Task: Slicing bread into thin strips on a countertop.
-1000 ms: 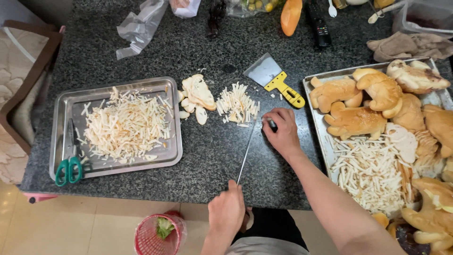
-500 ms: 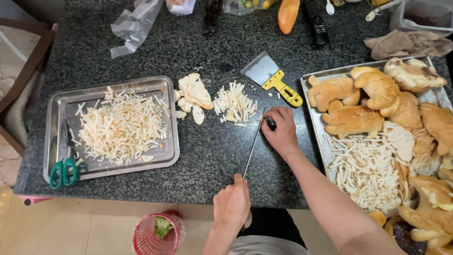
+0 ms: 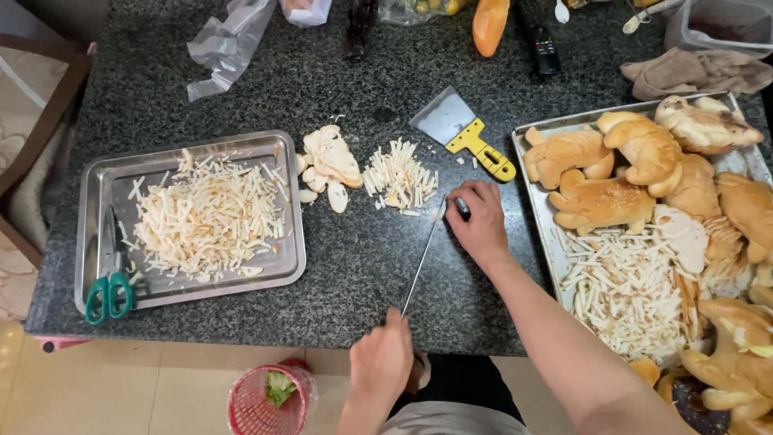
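My right hand (image 3: 480,223) grips the dark handle of a long thin knife (image 3: 423,258) that lies edge-on across the dark granite counter (image 3: 354,266). My left hand (image 3: 382,358) rests at the blade's tip by the counter's front edge. Just beyond the handle lies a small pile of cut white strips (image 3: 398,177). Left of that pile are a few pale sliced pieces (image 3: 330,161).
A steel tray (image 3: 97,193) at left holds many cut strips and green-handled scissors (image 3: 109,290). A tray (image 3: 538,201) at right holds golden bread rolls and more strips. A yellow-handled scraper (image 3: 463,133) lies behind the knife. A red basket (image 3: 270,399) sits below the counter.
The knife has swung a little toward the strip pile, with my right hand shifting slightly left. My left hand stays at the blade tip.
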